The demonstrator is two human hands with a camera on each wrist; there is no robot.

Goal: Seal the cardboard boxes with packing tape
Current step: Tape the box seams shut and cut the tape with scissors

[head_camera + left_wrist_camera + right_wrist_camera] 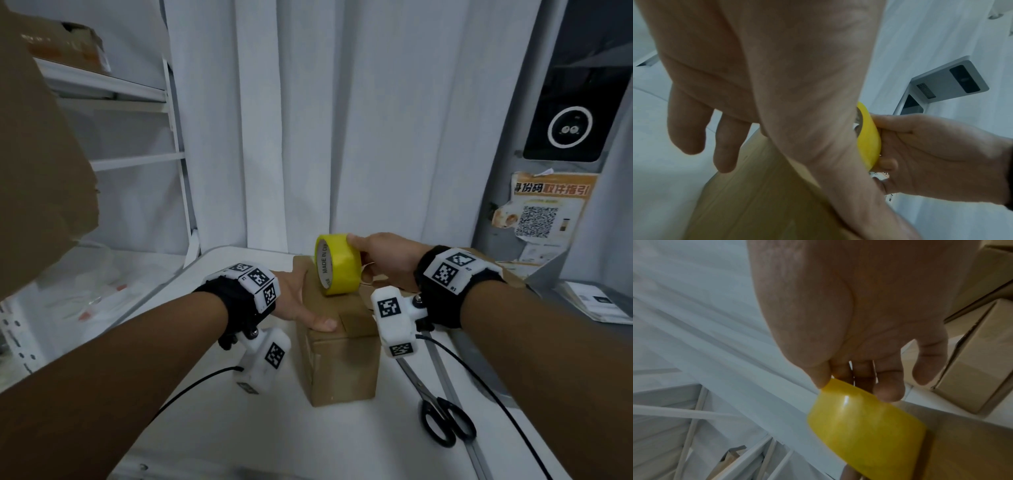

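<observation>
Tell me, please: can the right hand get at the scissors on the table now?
Probably not yet. The right hand grips the yellow tape roll over the box. The scissors lie uncovered near that arm, so the way looks free once the hand lets go.

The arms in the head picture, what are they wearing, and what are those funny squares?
Both arms are bare, no sleeves. The left hand and right hand each have a black wrist strap carrying white blocks printed with black-and-white square codes. A small white camera box hangs under each wrist, trailing a thin black cable.
</observation>
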